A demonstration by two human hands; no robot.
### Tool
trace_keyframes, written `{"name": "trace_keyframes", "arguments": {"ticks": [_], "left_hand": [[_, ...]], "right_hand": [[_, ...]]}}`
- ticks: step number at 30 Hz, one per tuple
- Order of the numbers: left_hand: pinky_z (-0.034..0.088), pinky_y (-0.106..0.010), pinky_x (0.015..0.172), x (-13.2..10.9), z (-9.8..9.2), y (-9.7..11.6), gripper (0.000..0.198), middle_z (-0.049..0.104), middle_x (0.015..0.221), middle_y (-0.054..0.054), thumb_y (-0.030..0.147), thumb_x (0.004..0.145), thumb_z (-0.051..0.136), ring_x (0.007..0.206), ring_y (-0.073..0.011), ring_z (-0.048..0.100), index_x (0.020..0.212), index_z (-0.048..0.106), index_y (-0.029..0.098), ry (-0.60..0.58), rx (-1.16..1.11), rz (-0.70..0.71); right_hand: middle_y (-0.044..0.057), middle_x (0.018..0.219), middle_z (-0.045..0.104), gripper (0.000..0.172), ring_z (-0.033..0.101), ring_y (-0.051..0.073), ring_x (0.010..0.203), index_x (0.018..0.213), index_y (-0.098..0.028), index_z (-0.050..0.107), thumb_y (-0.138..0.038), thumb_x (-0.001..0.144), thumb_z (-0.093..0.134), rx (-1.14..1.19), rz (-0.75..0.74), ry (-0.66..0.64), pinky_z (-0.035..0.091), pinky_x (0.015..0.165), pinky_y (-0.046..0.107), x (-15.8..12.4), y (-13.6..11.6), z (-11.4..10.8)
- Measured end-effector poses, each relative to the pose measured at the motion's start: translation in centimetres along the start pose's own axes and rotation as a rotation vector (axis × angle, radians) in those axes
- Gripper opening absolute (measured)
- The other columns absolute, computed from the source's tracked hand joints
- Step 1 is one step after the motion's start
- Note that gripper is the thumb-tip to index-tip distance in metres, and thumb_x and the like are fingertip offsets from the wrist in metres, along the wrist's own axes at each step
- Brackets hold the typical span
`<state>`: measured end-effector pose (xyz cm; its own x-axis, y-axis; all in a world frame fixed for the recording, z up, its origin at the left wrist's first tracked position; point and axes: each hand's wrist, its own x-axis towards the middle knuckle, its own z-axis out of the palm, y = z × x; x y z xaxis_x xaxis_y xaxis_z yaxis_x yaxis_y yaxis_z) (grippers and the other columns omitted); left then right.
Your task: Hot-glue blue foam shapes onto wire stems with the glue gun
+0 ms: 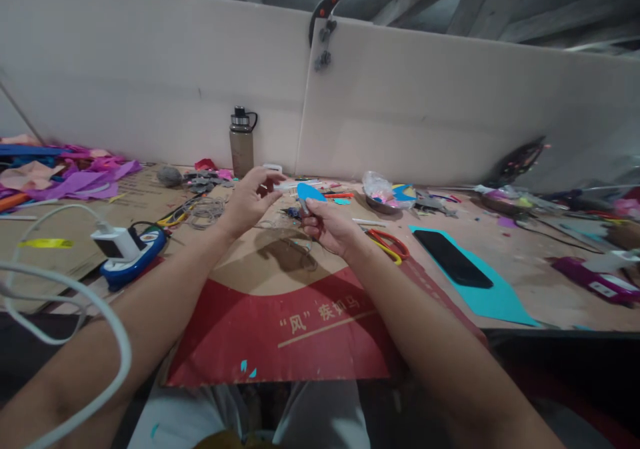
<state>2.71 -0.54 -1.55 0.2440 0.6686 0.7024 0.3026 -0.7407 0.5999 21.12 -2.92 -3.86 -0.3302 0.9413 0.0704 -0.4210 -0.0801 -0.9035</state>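
Above the cardboard, my right hand [327,225] pinches a small rounded blue paper piece [309,192] between thumb and fingers. Its top stands up out of the grip, and the lower part is covered by the fingers. To its left is my left hand [253,199], raised, its fingers curved and its thumb held apart. Nothing shows between them, and they do not touch the blue piece. A red and tan cardboard sheet [240,329] printed with characters lies beneath both hands. Scissors with red and yellow handles [390,243] rest by my right wrist.
A bottle [242,145] stands by the back partition. On the left are coloured paper scraps [95,175], a wire coil [207,210] and a blue power strip [133,259] with a white cable. To the right, a phone [453,259] lies on turquoise paper [500,305], near a bowl [387,199].
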Motion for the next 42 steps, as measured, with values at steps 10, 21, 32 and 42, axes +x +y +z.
{"name": "trace_keyframes", "arguments": {"ticks": [10,21,32,42], "left_hand": [[0.048,-0.032,0.080,-0.6,1.1,0.0,0.018,0.071,0.084,-0.007,0.032,0.078,0.062,0.080,-0.0179,0.063,0.084,0.073,0.019,-0.162,-0.010,-0.038],[0.045,-0.022,0.059,-0.6,1.8,0.5,0.024,0.066,0.072,0.000,0.035,0.064,0.072,0.060,-0.0096,0.055,0.078,0.068,0.015,-0.009,-0.538,-0.439],[0.048,-0.021,0.054,-0.3,2.2,1.2,0.015,0.068,0.071,-0.001,0.025,0.070,0.067,0.051,-0.0075,0.054,0.080,0.059,0.017,0.018,-0.742,-0.569],[0.048,-0.021,0.056,-0.7,2.3,1.0,0.021,0.071,0.078,-0.004,0.026,0.070,0.070,0.058,-0.0090,0.058,0.086,0.064,0.015,0.028,-0.744,-0.499]], "right_hand": [[-0.005,0.064,0.039,0.011,0.025,0.004,0.049,0.083,-0.016,0.052,-0.023,0.079,0.060,0.068,0.181,-0.155,0.018,0.042,0.017,-0.3,0.0,0.3],[-0.007,0.060,0.038,0.025,0.026,0.005,0.047,0.073,-0.020,0.047,-0.040,0.074,0.062,-0.299,-0.128,0.032,0.016,0.043,0.020,-0.4,0.6,1.3],[-0.002,0.069,0.052,0.018,0.044,0.012,0.065,0.073,-0.020,0.053,-0.033,0.084,0.048,-0.854,-0.471,0.136,0.035,0.063,0.026,0.0,1.3,0.6],[-0.002,0.065,0.050,0.017,0.043,0.013,0.063,0.070,-0.021,0.054,-0.028,0.084,0.048,-0.947,-0.503,0.142,0.032,0.062,0.026,-0.4,1.3,1.1]]}}
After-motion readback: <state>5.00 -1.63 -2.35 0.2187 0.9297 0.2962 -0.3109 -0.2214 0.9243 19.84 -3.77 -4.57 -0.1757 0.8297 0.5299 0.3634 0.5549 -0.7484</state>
